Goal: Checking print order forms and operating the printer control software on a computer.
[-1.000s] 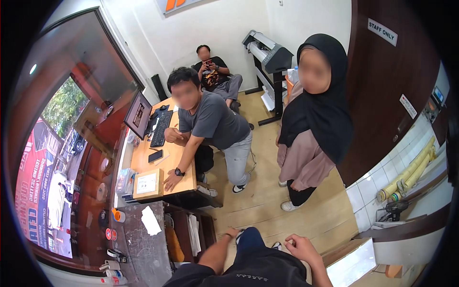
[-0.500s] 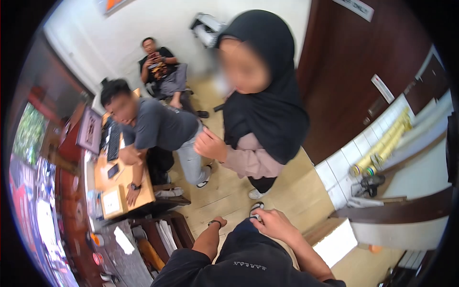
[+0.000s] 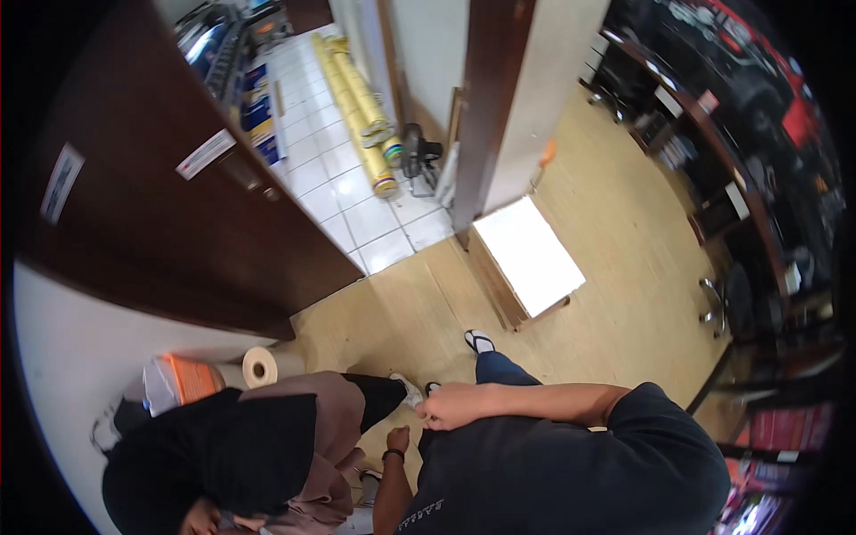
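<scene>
We saw the right hand (image 3: pixel 450 407) with fingers curled and the left hand (image 3: pixel 398 439) near it, partly closed — whether either gripped anything, we could not tell. Beyond them, on the floor, we saw a low stand (image 3: pixel 528 256), flat and bright white on top, brown-sided; its long axis slanted from upper left, by a dark post (image 3: pixel 496 98), to lower right. Farther off, yellow rolls (image 3: pixel 357 107) stretched across white tiles (image 3: pixel 312 165).

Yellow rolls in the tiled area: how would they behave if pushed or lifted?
The yellow rolls look round, so they'd probably roll sideways when pushed. The white tiles look glossy, so sliding seems possible too. Their long, straight shape suggests stiffness.
</scene>
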